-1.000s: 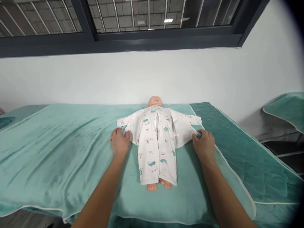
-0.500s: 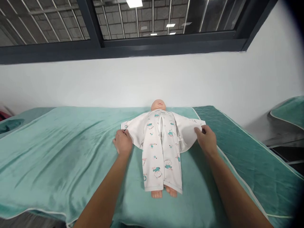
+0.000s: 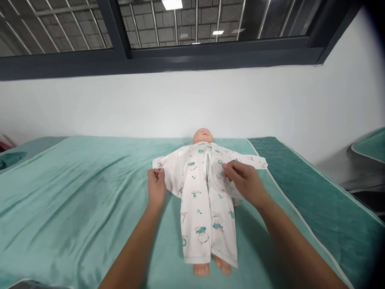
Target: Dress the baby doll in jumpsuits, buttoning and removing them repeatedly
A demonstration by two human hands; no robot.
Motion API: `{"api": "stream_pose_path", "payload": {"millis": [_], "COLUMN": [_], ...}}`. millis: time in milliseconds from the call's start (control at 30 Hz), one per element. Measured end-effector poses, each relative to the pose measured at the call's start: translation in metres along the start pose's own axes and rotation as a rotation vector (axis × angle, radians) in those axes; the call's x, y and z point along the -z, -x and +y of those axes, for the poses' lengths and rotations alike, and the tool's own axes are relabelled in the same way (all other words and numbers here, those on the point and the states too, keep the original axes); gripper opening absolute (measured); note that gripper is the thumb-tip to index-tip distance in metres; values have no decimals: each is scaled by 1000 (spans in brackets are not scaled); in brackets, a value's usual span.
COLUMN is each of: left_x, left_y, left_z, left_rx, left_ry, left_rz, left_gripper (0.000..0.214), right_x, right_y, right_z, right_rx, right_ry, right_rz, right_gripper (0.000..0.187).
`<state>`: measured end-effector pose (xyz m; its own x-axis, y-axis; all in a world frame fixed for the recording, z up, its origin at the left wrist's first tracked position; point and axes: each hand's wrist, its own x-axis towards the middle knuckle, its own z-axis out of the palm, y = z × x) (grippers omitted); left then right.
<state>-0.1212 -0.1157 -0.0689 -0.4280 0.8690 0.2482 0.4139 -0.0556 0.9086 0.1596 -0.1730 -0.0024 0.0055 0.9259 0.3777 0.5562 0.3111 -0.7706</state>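
Observation:
A baby doll lies on its back, dressed in a white baby gown with teal and pink cartoon prints. Its bare feet show below the hem, and both sleeves spread sideways. The front has a narrow gap at the chest. My left hand is closed at the cuff of the left-side sleeve, its fingertips pinched at the cloth's edge. Over the right side of the gown's chest is my right hand, thumb and fingers pressed together. Whether cloth is between those fingertips is hard to see.
Beneath the doll is a light teal sheet, with a darker quilted teal cover to the right. A white wall rises behind, with a dark window frame and metal bars above. Another teal-covered surface stands far right.
My right hand has left the right sleeve's cuff and moved inward over the chest. That sleeve now lies narrower and stretched out. My left hand stays by its cuff. The view has shifted slightly.

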Motion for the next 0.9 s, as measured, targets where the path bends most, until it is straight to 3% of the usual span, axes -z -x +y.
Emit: {"api": "stream_pose_path", "payload": {"millis": [133,233,300,367,467,633,800,900], "left_x": [-3,-7,-10,-13,-15,-23,-55,-74], "left_y": [11,30,43,51,48,10,-20,-24], "left_z": [40,77,94,101,102,102,100,105], "left_rx": [-7,-187,-380,-591,-689,-465,-463,-495], "left_ry": [211,247,39,-175,-285,-131,-258,-280], "left_rz": [-167,-363,-609,-685,-697,-654,-475,-499], "left_gripper": [22,18,15,15,15,30,27,29], "right_x": [-6,-18,-26,-34,-39,-35,-29,-29], "right_y": [-49,-88,-107,-118,-123,-121,-126,-128], "right_z": [11,17,19,20,24,37,43,38], "right_rx": [-108,-172,-214,-250,-269,-261,-281,-342], "right_ry": [79,196,304,398,434,230,11,-199], "right_rz": [140,134,74,26,20,-10,2,19], "right_gripper": [30,26,29,33,31,24,18,19]}}
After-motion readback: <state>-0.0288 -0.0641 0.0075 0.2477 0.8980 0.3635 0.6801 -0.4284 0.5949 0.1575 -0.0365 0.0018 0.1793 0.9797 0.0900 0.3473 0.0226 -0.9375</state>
